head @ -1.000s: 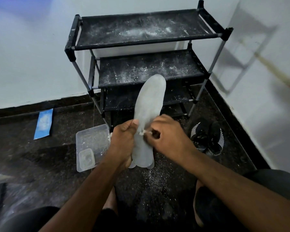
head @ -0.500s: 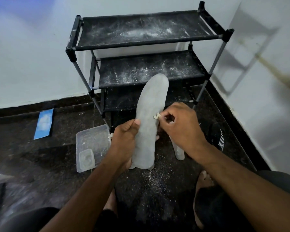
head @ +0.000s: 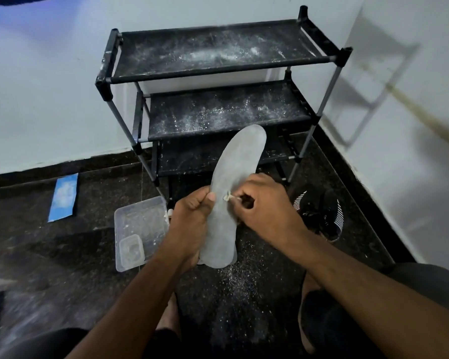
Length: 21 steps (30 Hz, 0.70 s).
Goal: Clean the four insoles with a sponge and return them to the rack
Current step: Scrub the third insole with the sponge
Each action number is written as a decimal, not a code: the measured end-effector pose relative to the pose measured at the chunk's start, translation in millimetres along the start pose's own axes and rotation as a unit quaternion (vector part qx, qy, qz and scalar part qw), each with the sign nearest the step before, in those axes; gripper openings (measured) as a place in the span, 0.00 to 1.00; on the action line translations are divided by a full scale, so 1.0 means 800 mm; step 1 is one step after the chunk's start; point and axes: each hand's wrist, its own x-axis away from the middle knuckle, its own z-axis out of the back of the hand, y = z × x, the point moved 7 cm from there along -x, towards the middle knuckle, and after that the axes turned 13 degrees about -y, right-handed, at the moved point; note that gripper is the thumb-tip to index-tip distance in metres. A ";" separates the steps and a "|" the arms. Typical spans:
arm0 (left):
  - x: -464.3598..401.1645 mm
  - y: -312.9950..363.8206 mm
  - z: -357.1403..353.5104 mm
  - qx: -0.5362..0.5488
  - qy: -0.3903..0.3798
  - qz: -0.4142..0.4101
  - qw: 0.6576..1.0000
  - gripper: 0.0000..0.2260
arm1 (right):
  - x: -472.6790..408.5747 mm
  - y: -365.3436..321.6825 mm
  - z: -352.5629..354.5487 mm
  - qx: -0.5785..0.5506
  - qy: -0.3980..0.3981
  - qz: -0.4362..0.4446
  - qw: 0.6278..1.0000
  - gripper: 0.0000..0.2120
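Note:
A grey insole [head: 237, 172] stands upright in front of the rack, its toe end up. My left hand [head: 192, 216] grips its left edge near the middle, with more insole edges showing behind its heel end. My right hand [head: 265, 213] pinches a small pale sponge scrap [head: 227, 196] against the insole's face. The black three-shelf rack [head: 218, 58] stands against the white wall, its shelves dusted with white powder and holding no insoles.
A clear plastic tray [head: 138, 218] with a small tub inside lies on the dark floor to the left. Black shoes [head: 319, 213] with white stripes sit by the rack's right leg. A blue card [head: 64, 200] lies far left. White powder speckles the floor below the insole.
My right hand rubbed the sponge scrap up the insole, then came back down to its middle. The insole tilted slightly to the right. My left hand kept its grip.

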 end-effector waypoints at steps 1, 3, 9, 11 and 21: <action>0.000 -0.001 -0.001 0.002 -0.007 0.001 1.000 0.13 | -0.003 0.004 0.002 -0.002 0.009 -0.008 1.000 0.03; 0.000 0.002 -0.007 0.021 -0.023 0.004 1.000 0.14 | -0.006 0.019 0.021 -0.022 0.073 -0.039 0.996 0.02; -0.001 -0.004 -0.012 0.069 -0.031 0.049 0.996 0.15 | 0.002 0.044 0.037 -0.191 0.128 -0.114 0.966 0.04; -0.002 -0.008 -0.010 0.079 -0.021 0.067 0.994 0.14 | 0.001 0.043 0.033 -0.219 0.105 -0.119 0.963 0.05; 0.000 0.001 0.008 -0.004 0.027 0.026 0.999 0.16 | -0.001 0.017 0.027 -0.047 0.119 -0.034 0.991 0.06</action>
